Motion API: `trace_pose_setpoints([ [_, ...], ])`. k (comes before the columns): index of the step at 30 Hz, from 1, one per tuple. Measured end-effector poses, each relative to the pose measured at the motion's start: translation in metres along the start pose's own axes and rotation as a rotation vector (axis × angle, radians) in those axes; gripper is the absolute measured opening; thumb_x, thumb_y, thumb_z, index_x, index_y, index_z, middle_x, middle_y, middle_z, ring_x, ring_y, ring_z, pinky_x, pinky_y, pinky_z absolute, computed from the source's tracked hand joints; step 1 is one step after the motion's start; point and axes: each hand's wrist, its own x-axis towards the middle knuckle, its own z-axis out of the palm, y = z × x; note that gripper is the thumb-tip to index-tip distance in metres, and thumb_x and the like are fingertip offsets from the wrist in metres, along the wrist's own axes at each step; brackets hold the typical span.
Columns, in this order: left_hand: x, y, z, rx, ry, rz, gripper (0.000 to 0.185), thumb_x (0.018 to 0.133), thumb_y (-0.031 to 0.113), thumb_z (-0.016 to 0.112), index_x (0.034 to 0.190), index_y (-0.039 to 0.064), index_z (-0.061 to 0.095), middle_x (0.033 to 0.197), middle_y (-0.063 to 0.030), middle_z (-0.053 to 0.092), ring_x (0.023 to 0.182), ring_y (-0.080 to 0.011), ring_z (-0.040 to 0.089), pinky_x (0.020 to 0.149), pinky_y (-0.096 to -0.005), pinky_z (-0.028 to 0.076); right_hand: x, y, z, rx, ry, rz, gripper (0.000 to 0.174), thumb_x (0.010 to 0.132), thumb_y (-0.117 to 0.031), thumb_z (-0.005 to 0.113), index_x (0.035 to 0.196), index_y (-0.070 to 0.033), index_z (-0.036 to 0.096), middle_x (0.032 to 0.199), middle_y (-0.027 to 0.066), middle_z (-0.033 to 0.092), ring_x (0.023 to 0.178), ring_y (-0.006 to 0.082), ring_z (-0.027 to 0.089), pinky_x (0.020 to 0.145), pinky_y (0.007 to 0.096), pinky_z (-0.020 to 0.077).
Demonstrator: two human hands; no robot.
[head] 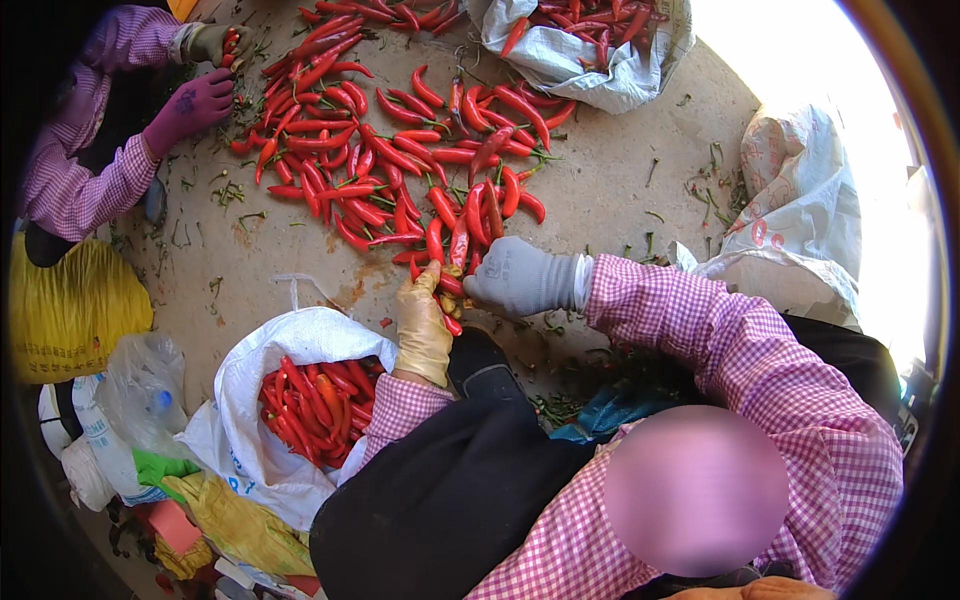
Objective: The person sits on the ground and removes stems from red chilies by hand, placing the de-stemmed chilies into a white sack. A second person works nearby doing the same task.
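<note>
My left hand (421, 324), in a yellowish rubber glove, is closed around several red chili peppers (450, 285) just beyond my knee. Against the right end of one of these peppers is my right hand (523, 277), in a grey knitted glove with its fingers curled. Its fingertips are hidden, so whether they pinch the stem end cannot be seen. Directly past both hands spreads a loose heap of red chili peppers (367, 161) on the concrete floor, many with green stems. To the left of my left forearm, an open white woven sack (244, 360) holds red chili peppers (319, 409).
A co-worker's gloved hands (191, 109) hold peppers at the upper left. Another woven sack (630, 94) of peppers lies at the back. At right is a crumpled white sack (799, 191). Yellow sacking (82, 307) and plastic bags (142, 382) crowd the left. Loose stems (229, 196) litter the floor.
</note>
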Motion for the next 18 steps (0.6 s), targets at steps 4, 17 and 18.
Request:
trace_pose_setpoints([
  [4,0.011,0.003,-0.011,-0.006,0.039,0.1,0.016,0.095,0.018,0.055,0.093,0.003,0.06,0.071,-0.0052,0.061,0.055,-0.0143,0.056,0.047,-0.027,0.045,-0.001,-0.002,-0.005,-0.049,-0.153,-0.173,0.014,0.076,-0.02,0.059,0.081,-0.008,0.062,0.071,0.0116,0.064,0.072,0.0334,0.065,0.062,0.0447,0.0501],
  [17,-0.013,-0.007,-0.006,0.014,0.017,0.188,0.016,0.095,0.009,0.053,0.105,0.002,0.063,0.064,-0.0031,0.056,0.053,-0.0128,0.051,0.049,-0.0271,0.044,0.03,0.024,-0.009,-0.616,-0.001,0.004,0.014,0.082,-0.019,0.059,0.095,-0.017,0.065,0.096,0.002,0.06,0.093,0.0215,0.058,0.079,0.0336,0.0444],
  [18,-0.013,-0.008,-0.01,0.035,0.024,0.195,0.016,0.095,0.009,0.053,0.106,0.002,0.063,0.063,-0.0028,0.055,0.053,-0.0124,0.051,0.049,-0.0267,0.043,0.025,0.025,-0.018,-0.606,-0.028,-0.012,0.016,0.081,-0.019,0.061,0.097,-0.018,0.066,0.096,0.0009,0.061,0.094,0.0211,0.059,0.078,0.0334,0.0446],
])
